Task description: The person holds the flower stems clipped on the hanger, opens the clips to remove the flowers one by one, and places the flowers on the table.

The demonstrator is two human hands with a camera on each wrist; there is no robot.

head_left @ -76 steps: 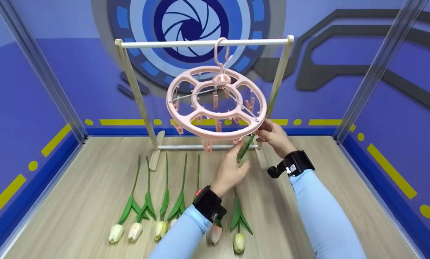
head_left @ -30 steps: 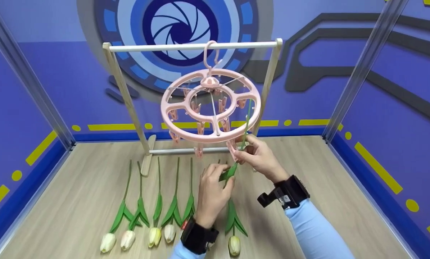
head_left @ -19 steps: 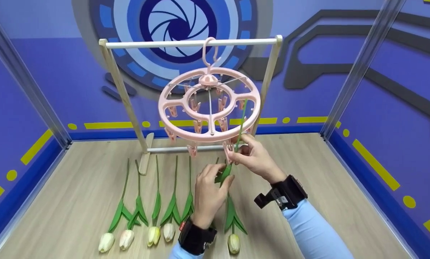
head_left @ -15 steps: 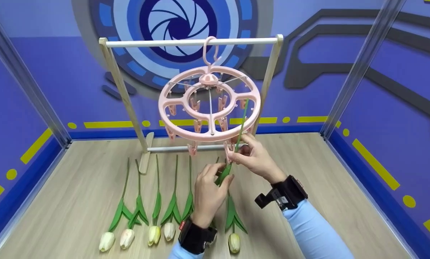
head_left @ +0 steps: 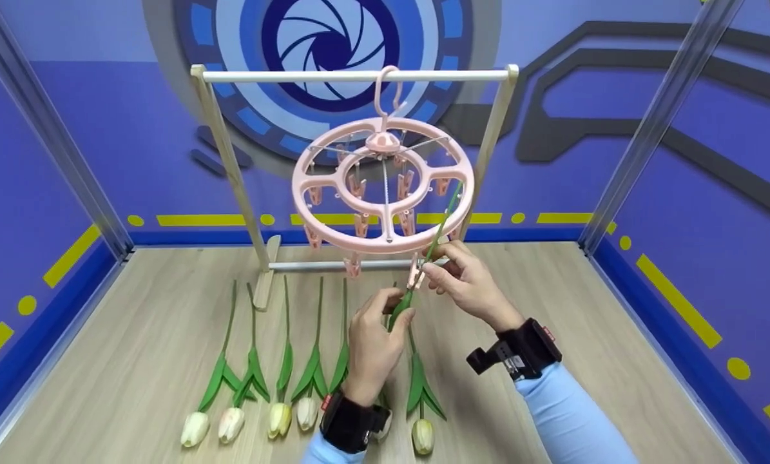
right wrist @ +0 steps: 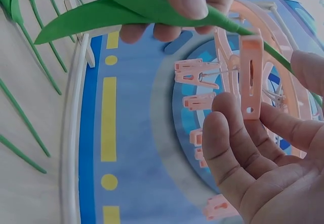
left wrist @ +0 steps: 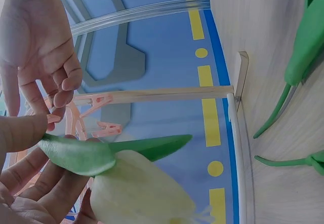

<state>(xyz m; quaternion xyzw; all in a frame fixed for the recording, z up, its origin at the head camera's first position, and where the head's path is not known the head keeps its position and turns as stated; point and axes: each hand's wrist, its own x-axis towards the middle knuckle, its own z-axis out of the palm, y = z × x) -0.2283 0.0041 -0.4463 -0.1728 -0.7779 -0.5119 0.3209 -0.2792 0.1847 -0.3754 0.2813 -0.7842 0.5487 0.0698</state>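
My left hand (head_left: pixel 375 341) pinches an artificial tulip (left wrist: pixel 144 188) between thumb and fingers, where its green leaf (head_left: pixel 401 309) meets the stem. The tulip hangs flower down, its stem (head_left: pixel 446 216) slanting up past the rim of a round pink clip hanger (head_left: pixel 385 245). A pink clothespin (right wrist: pixel 251 77) on the hanger meets the stem just above the leaf; whether it grips the stem I cannot tell. My right hand (head_left: pixel 465 277) is beside it with loosely bent fingers. In the right wrist view its thumb (right wrist: pixel 309 72) touches the stem, and its fingertips lie by the clothespin's lower end.
The hanger hangs by its hook from the white bar (head_left: pixel 281 77) of a wooden rack (head_left: pixel 230 174). Several tulips, such as a yellow one (head_left: pixel 279 419), lie on the wooden table (head_left: pixel 153 335), with another (head_left: pixel 423 435) right of my left wrist. Blue panels stand behind.
The hanger has turned, and both hands came to its near right side. In the last half second my right thumb has come off the clothespin, and the stem leans further right.
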